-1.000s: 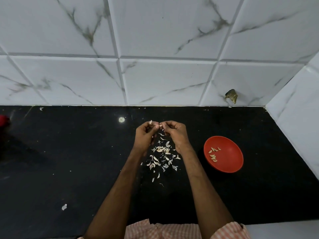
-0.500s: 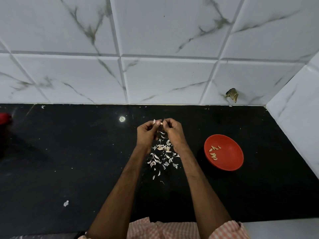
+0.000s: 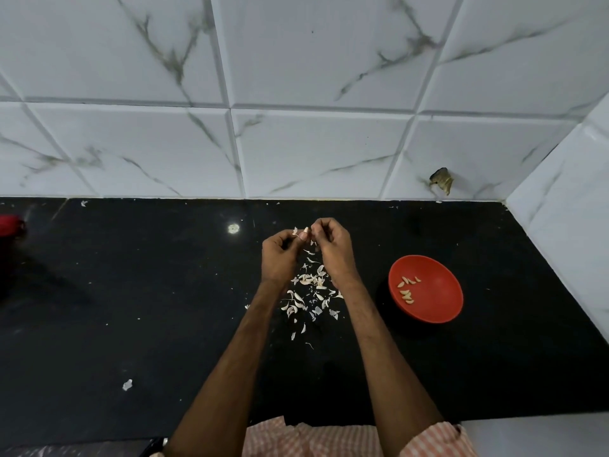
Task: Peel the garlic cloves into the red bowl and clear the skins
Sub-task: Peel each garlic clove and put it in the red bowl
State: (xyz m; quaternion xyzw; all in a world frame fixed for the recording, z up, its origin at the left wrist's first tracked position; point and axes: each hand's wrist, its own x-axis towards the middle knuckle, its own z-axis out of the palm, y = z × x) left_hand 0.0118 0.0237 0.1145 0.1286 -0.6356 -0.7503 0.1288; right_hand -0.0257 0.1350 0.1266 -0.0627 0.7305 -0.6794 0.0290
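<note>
My left hand (image 3: 278,255) and my right hand (image 3: 333,247) meet above the black counter (image 3: 164,291), both pinching one small garlic clove (image 3: 304,231) between the fingertips, with a flake of skin sticking up from it. Below the hands lies a scatter of pale garlic skins (image 3: 309,291). The red bowl (image 3: 438,311) sits on the counter to the right of my right forearm and holds several peeled cloves (image 3: 407,288) on its left side.
White marble-look tiles (image 3: 296,143) back the counter, and a tiled side wall (image 3: 566,225) closes it on the right. A red object (image 3: 10,224) shows at the left edge. A stray skin flake (image 3: 127,384) lies front left. A chipped hole (image 3: 441,181) marks the back wall.
Both hands stay pinched together on the clove and have shifted slightly away from me with small finger movements. The bowl and the skins have not moved.
</note>
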